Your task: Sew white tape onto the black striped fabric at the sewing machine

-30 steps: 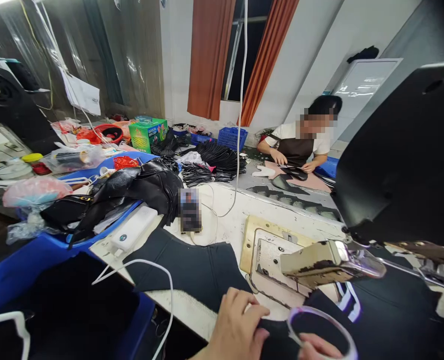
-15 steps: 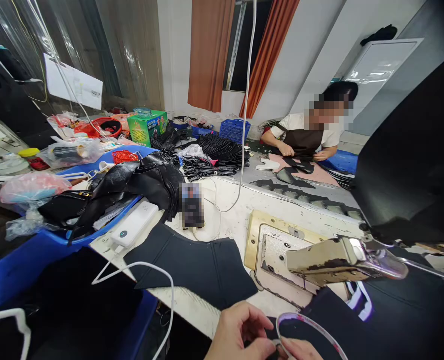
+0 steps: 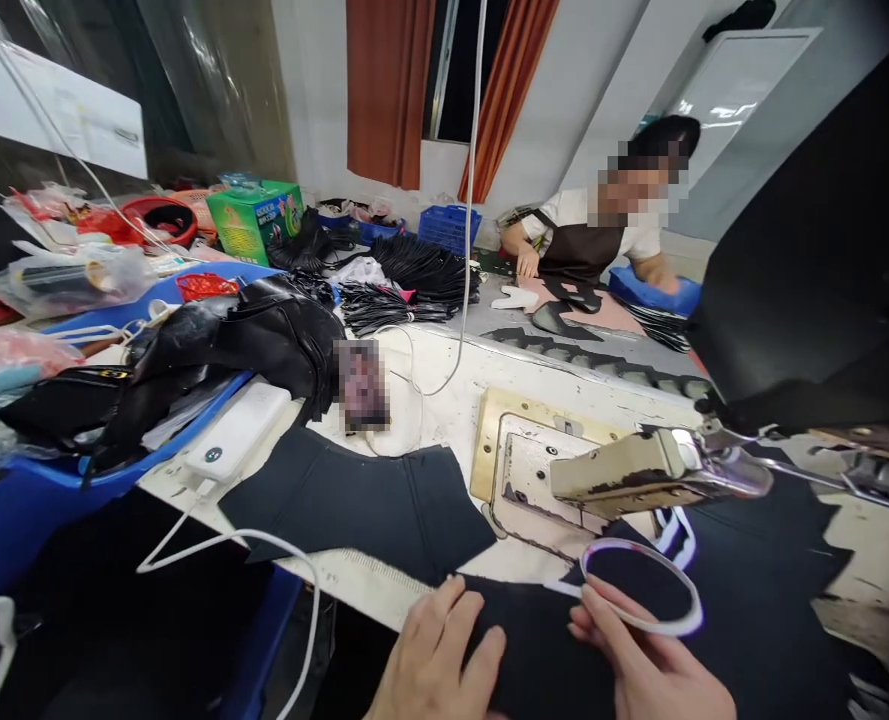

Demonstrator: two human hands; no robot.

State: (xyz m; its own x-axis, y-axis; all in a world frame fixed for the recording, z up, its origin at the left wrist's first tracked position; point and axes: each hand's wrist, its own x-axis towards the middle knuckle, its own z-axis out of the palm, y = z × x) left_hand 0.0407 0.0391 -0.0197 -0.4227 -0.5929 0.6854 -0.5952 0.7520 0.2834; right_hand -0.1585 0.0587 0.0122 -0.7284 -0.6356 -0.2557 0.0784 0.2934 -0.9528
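Observation:
My left hand [image 3: 444, 655] lies on a black fabric piece [image 3: 538, 650] at the near edge of the table, fingers spread and holding nothing. Between thumb and fingers, my right hand [image 3: 646, 655] pinches a thin, ring-shaped roll of white tape [image 3: 695, 600]. A short white strip runs left from the ring over the black fabric. Just beyond stands a sewing machine [image 3: 624, 470], its arm tilted across a pale bed plate. Another dark fabric piece [image 3: 361, 500] with seam lines lies flat, left of the machine.
A white power bank [image 3: 238, 440] with a cable sits by a blue bin [image 3: 264, 640] at left. Black leather-like pieces [image 3: 241, 340] are heaped behind it. A co-worker [image 3: 579, 240] works across the table. A large dark panel [image 3: 819, 260] stands at right.
My hands have moved apart: the left now rests flat on the fabric, the right holds the tape ring farther up. The view has shifted. A co-worker's hand has moved onto a blue item.

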